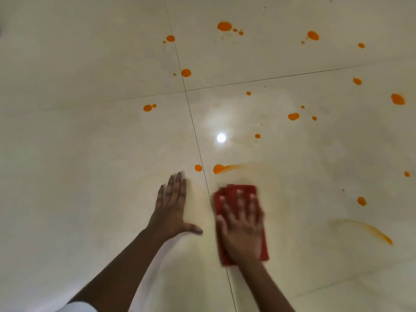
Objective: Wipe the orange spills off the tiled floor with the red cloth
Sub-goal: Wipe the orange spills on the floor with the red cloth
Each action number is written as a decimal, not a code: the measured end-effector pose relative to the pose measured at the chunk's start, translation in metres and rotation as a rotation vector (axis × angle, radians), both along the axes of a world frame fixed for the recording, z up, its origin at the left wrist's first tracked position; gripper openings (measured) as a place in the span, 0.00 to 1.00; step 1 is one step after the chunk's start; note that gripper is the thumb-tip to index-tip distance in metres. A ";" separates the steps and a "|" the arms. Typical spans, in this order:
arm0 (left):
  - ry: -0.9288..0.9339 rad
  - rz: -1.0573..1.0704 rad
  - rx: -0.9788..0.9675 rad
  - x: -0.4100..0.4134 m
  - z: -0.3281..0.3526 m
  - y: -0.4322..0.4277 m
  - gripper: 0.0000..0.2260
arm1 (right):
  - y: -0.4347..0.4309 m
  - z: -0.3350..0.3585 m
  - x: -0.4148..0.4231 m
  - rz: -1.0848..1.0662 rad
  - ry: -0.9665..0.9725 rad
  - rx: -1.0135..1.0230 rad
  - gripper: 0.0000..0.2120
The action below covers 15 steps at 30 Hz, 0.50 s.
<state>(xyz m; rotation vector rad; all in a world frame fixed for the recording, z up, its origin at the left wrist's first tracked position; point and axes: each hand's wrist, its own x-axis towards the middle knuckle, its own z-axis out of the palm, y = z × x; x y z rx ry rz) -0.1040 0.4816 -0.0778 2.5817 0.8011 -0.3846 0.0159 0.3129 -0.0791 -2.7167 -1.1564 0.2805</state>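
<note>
1. Two bare hands are down on the floor (90, 154), which is laid in pale glossy tiles.
2. Left hand (172, 208): released and flat on the tile, fingers straight and close together, thumb stuck out to the right. It holds nothing.
3. Right hand (242, 224): released too, palm down on the cloth (244, 189) with its fingers straight and spread, pressing it to the floor. The hand is blurred.
4. Cloth: red, folded to a rough rectangle, lying under the right hand just right of a grout line (193, 122). Its edges show beyond the fingertips and beside the wrist.
5. Spills (224, 26): many orange blobs and specks dot the tiles ahead and to the right, well apart from one another.
6. Nearest ones: a round drop (198, 168) just beyond the left fingertips, left of the grout line, and a smear (219, 168) just beyond the cloth, with a faint tail sweeping right.
7. Right of the cloth, an orange streak (369, 230) curves across the tile.
8. Glare (221, 137) from a lamp shines on the floor beyond the smear.
9. White fabric (76, 307) shows at the bottom left by the left arm.
</note>
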 end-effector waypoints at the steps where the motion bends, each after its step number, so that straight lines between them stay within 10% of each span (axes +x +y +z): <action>1: 0.001 -0.002 -0.013 0.000 -0.001 -0.001 0.60 | 0.019 -0.004 -0.010 0.126 -0.002 0.030 0.24; 4: 0.005 0.006 -0.007 0.002 0.000 0.005 0.63 | 0.091 -0.004 0.039 0.306 -0.035 0.020 0.24; 10: -0.003 0.068 -0.025 0.005 0.001 0.020 0.66 | 0.030 -0.003 0.052 -0.292 -0.059 0.022 0.26; 15: -0.009 0.078 -0.051 0.004 -0.004 0.021 0.63 | 0.118 -0.011 0.030 0.350 -0.049 0.053 0.24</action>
